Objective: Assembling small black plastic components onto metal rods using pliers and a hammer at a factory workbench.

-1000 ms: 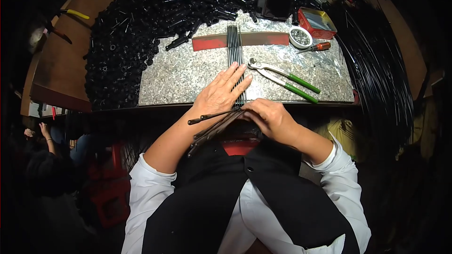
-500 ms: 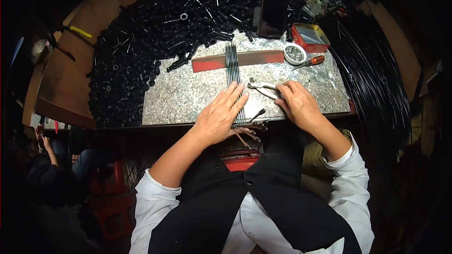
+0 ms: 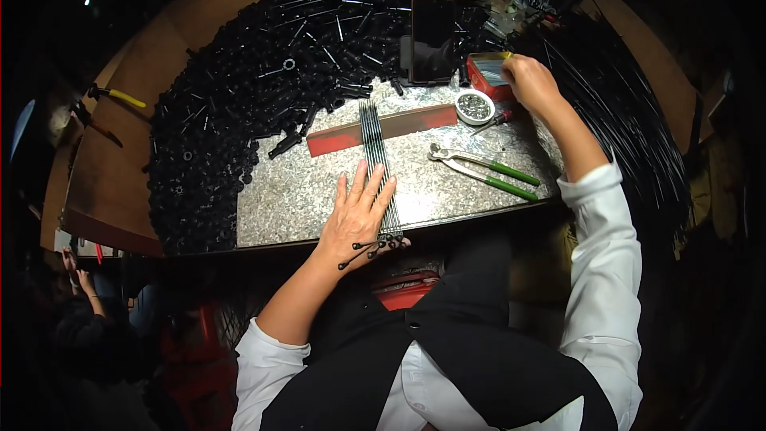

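- Left hand [image 3: 357,211] lies flat with fingers extended and slightly spread, over the near part of a row of thin rods [image 3: 370,132]; it appears to press down on the row, not to clasp it.
- Right hand [image 3: 531,84] is at far right, over the rim of a red box [image 3: 483,89], fingers curled inward. Whether it grips anything cannot be told — the fingertips are hidden.
- Location of rods: middle of the speckled worktop [image 3: 279,203], running from the near edge toward the far side and crossing over a red bar [image 3: 329,140]. In this inspector's judgement, the bar serves as a rest for the far ends, and the flat palm keeps the row from spreading.
- Condition of rods: slender, straight, glossy, side by side and almost parallel. Far ends sit roughly level; near ends carry black knobs [image 3: 357,247], fanned unevenly beside the left wrist.
- Pincers [image 3: 515,172] lie to the right of the rods, unheld, green handles pointing right — presumably so for the right hand's convenience.
- White bowl [image 3: 476,122] of small metal pieces stands just left of the box's near side, likely for easy reach.
- Phone [image 3: 432,40] stands upright at the far side, screen toward the wearer.
- Heaped black parts [image 3: 231,112] occupy the left and far areas; long black strands [image 3: 638,120] hang at right.
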Demonstrator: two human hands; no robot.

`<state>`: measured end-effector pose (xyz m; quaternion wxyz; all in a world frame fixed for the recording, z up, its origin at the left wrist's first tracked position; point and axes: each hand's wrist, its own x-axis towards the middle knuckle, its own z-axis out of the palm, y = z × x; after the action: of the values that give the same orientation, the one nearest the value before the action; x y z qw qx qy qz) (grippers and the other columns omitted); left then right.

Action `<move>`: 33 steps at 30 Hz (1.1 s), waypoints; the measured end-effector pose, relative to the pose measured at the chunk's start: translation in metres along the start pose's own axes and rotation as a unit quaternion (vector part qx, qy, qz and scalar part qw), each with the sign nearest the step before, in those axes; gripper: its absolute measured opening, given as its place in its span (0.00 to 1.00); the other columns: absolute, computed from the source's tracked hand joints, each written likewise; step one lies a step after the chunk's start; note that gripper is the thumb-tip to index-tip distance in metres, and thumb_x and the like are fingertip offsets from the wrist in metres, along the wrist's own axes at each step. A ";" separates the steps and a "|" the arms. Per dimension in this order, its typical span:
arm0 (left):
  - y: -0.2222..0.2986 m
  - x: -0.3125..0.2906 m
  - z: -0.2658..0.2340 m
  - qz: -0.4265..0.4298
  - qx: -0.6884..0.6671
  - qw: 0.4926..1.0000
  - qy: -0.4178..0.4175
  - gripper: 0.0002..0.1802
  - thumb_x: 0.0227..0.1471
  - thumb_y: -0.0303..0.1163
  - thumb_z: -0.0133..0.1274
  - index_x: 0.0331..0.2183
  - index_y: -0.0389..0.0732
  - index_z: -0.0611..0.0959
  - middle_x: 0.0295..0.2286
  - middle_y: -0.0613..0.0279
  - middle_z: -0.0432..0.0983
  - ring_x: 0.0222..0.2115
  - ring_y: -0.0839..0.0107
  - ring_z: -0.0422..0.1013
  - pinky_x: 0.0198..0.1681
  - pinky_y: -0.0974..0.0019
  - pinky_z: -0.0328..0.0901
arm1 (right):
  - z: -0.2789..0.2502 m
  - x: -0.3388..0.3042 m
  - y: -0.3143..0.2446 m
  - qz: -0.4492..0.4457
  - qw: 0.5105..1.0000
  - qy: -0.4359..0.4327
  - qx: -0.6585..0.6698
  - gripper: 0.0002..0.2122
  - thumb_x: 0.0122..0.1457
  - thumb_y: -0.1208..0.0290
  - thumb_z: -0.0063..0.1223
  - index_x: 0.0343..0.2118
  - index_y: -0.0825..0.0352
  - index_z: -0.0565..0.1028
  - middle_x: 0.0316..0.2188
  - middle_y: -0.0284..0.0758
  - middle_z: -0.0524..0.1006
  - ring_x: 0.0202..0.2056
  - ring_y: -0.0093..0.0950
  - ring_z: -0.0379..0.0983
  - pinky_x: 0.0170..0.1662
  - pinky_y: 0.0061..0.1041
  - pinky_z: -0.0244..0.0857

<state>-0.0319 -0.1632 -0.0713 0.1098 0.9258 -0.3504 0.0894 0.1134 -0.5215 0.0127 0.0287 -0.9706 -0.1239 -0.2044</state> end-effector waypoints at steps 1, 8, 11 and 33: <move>0.001 0.001 -0.004 -0.001 0.003 1.000 -0.001 0.56 0.34 0.59 0.62 0.58 0.37 0.60 0.60 0.46 0.47 0.63 0.50 0.38 0.63 0.43 0.37 | 0.014 0.010 0.015 -0.003 1.000 0.006 -0.017 0.05 0.50 0.78 0.51 0.29 0.69 0.77 0.32 0.43 0.76 0.36 0.43 0.73 0.38 0.35 0.67; -0.002 -0.001 -0.010 0.010 -0.013 1.000 -0.024 0.54 0.38 0.66 0.54 0.56 0.33 0.63 0.58 0.41 0.50 0.60 0.37 0.42 0.60 0.38 0.42 | 0.041 0.036 0.026 0.108 0.984 -0.114 -0.081 0.09 0.48 0.80 0.47 0.30 0.66 0.79 0.36 0.45 0.77 0.41 0.40 0.75 0.41 0.34 0.70; -0.004 -0.001 -0.006 0.016 -0.024 1.000 -0.009 0.53 0.39 0.65 0.53 0.56 0.33 0.64 0.58 0.41 0.51 0.60 0.38 0.43 0.59 0.38 0.43 | 0.039 0.038 0.027 0.088 0.982 -0.136 -0.099 0.09 0.48 0.80 0.46 0.29 0.66 0.78 0.34 0.44 0.78 0.39 0.40 0.75 0.40 0.34 0.70; 0.001 -0.001 -0.004 0.013 -0.032 0.999 0.006 0.52 0.37 0.57 0.61 0.57 0.35 0.62 0.58 0.39 0.50 0.61 0.42 0.43 0.61 0.42 0.44 | 0.032 0.024 -0.066 -0.172 0.981 0.031 0.087 0.11 0.46 0.81 0.46 0.35 0.65 0.69 0.33 0.42 0.73 0.39 0.42 0.71 0.40 0.37 0.67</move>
<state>-0.0335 -0.1622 -0.0673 0.1399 0.9168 -0.3643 0.0848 0.1299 -0.4491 -0.0064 0.0808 -0.9220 -0.3052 -0.2243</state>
